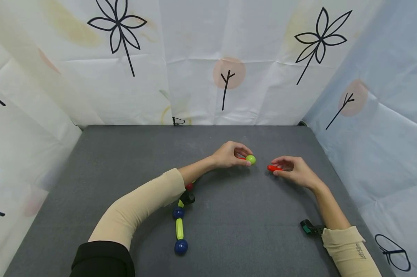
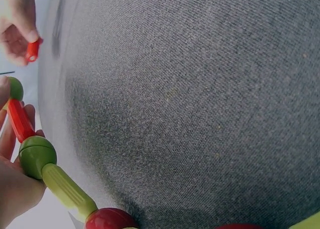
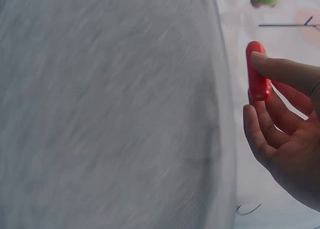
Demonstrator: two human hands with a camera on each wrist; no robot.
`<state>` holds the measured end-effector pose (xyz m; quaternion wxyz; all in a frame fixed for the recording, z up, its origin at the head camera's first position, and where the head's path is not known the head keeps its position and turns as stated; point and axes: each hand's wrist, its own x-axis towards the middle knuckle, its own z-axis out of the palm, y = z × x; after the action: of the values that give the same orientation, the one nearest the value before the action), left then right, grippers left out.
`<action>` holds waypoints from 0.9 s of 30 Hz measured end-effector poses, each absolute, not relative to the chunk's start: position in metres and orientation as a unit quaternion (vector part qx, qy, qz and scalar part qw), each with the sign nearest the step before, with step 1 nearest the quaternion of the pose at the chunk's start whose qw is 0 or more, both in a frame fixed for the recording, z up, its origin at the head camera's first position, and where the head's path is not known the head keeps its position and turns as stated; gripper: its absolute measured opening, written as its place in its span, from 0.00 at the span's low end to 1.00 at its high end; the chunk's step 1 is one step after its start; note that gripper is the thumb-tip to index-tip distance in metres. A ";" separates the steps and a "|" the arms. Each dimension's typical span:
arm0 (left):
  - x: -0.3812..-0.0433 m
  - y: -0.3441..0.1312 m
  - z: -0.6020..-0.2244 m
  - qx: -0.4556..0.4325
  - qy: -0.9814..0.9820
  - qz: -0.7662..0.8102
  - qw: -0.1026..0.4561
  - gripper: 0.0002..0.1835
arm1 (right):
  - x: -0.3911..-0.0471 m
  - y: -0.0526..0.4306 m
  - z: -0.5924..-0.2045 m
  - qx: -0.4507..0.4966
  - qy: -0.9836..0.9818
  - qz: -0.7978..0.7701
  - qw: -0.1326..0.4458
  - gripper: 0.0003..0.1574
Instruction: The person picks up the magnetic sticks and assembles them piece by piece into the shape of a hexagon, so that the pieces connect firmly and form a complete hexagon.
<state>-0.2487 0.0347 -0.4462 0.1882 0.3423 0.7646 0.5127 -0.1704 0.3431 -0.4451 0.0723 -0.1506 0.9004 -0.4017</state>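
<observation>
My left hand (image 1: 227,155) holds the far end of a chain of toy balls and rods, its fingertips and thumb at a light green ball (image 1: 251,159). In the left wrist view a red rod (image 2: 20,121) joins that ball to a second green ball (image 2: 37,157), then a yellow-green rod (image 2: 69,189) leads to a red ball (image 2: 111,220). Across a gap to the right, my right hand (image 1: 297,172) pinches a loose red rod (image 3: 258,71) between thumb and fingers. The rod's near end shows a small hole.
Part of the chain lies on the grey table (image 1: 250,231), with blue balls (image 1: 181,247) and a yellow-green rod (image 1: 179,229); my left forearm hides its middle. White printed cloth (image 1: 194,46) stands behind the table and along both sides.
</observation>
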 end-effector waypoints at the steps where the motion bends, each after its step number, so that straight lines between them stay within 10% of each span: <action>1: -0.249 0.034 -0.446 0.343 0.765 0.512 0.187 0.19 | -0.171 0.340 -0.443 -0.148 0.901 -0.402 0.070 0.23; 27: -0.250 0.032 -0.443 0.340 0.775 0.502 0.176 0.18 | -0.180 0.291 -0.413 -0.180 0.908 -0.376 0.037 0.24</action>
<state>-0.2500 0.0315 -0.4428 0.1757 0.3402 0.7755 0.5020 -0.1802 0.2906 -0.4135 0.0370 -0.1803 0.9081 -0.3761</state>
